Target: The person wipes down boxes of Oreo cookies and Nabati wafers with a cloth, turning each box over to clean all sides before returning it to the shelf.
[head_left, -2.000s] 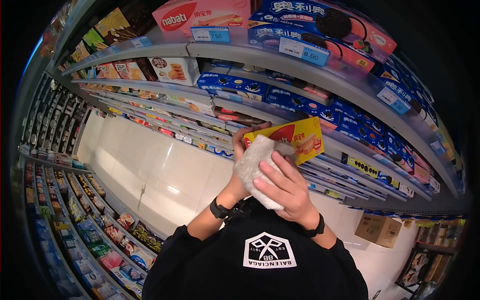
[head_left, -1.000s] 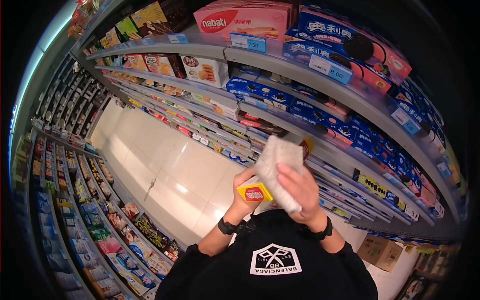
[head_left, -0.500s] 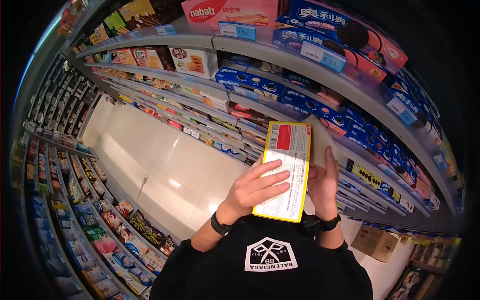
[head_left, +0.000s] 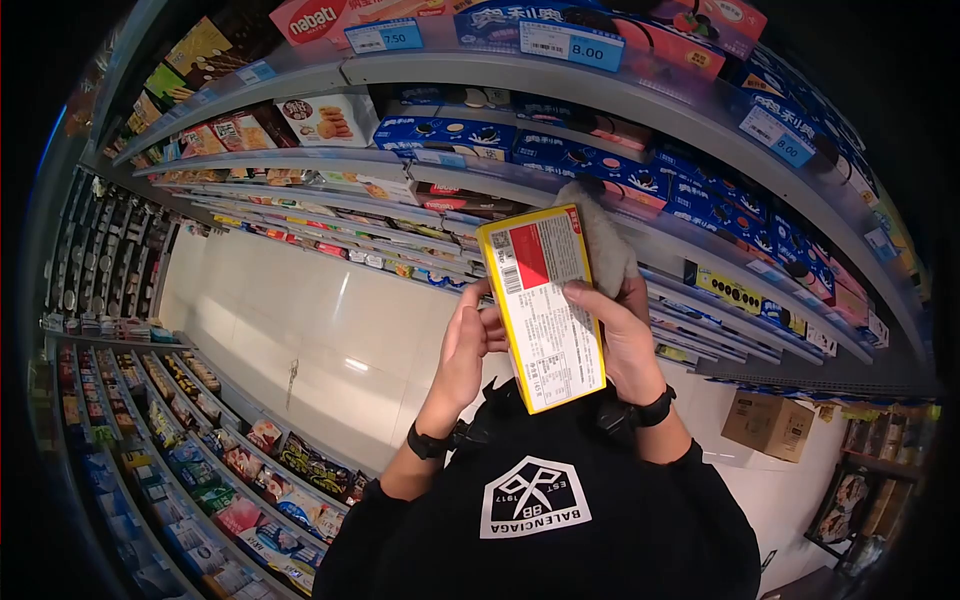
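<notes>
A yellow-edged snack box (head_left: 550, 335) is held tilted in front of my chest, its white back panel with a red block, barcode and fine print facing me. My right hand (head_left: 630, 345) grips its right side, thumb lying on the printed panel. Behind the upper right of the box is a fluffy greyish-white cloth (head_left: 608, 240), against my right hand; the fingers back there are mostly hidden. My left hand (head_left: 465, 350) is at the left edge, fingers curled against the box and partly hidden behind it.
Shelves with blue Oreo boxes (head_left: 590, 165), pink Nabati wafers (head_left: 312, 18) and price tags (head_left: 570, 45) curve across the top and right. A second row of snack shelves (head_left: 215, 480) stands at lower left, across the tiled floor (head_left: 330, 330). A cardboard carton (head_left: 768, 425) sits at right.
My left hand has gone from lying flat across the panel to the left edge of the box. My right thumb now rests on the panel. The box has shifted slightly left and tilted.
</notes>
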`<state>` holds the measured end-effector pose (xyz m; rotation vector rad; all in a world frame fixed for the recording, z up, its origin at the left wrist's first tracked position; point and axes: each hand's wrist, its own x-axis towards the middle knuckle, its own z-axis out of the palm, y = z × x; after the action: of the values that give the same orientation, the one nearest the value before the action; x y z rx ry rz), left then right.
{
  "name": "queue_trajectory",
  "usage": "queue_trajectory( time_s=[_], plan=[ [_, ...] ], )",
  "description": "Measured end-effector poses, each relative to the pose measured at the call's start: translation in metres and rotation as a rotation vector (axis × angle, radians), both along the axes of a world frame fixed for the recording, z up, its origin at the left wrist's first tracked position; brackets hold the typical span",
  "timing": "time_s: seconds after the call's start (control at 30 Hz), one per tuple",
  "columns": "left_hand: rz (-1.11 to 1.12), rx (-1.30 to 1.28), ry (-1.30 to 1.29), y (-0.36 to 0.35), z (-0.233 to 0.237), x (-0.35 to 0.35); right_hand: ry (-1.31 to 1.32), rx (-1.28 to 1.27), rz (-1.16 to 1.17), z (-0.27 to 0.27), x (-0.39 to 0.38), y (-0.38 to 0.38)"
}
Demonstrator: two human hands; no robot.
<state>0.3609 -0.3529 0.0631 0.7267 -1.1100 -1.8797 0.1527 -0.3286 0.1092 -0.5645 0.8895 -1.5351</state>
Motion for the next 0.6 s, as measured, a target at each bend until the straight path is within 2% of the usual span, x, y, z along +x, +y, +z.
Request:
queue_trajectory(
  time_s=[0.03,0.1,0.17,0.23,0.27,0.33,0.37,0.43,0.5,0.6],
  plan=[
    [-0.153,0.068,0.096,-0.001,0.000,0.004,-0.005,0.008,-0.005,-0.003,-0.001,-0.001],
    [-0.022,-0.113,-0.178,0.011,0.008,-0.014,0.212,-0.058,0.003,-0.013,-0.002,0.001],
    [0.007,-0.065,-0.127,0.014,0.005,-0.015,0.161,0.030,-0.007,-0.019,-0.009,0.005],
    [0.095,-0.079,0.058,0.017,0.003,-0.014,0.146,-0.068,-0.198,-0.025,-0.015,0.002],
    [0.106,-0.087,0.053,0.017,0.003,-0.015,0.119,-0.161,-0.209,-0.030,-0.018,-0.004],
    [0.391,-0.078,0.226,0.018,0.004,-0.018,0.123,-0.147,-0.220,-0.034,-0.019,-0.006],
    [0.406,-0.086,0.218,0.018,0.008,-0.020,0.135,-0.123,-0.244,-0.037,-0.017,-0.004],
    [0.593,0.031,0.373,0.014,0.021,-0.026,0.152,-0.092,-0.185,-0.042,-0.009,0.002],
    [0.596,0.017,0.400,0.012,0.019,-0.028,0.442,-0.104,-0.054,-0.046,0.000,0.006],
    [0.538,-0.032,0.388,0.013,0.006,-0.029,0.366,-0.097,-0.074,-0.039,0.009,0.003]
  ],
)
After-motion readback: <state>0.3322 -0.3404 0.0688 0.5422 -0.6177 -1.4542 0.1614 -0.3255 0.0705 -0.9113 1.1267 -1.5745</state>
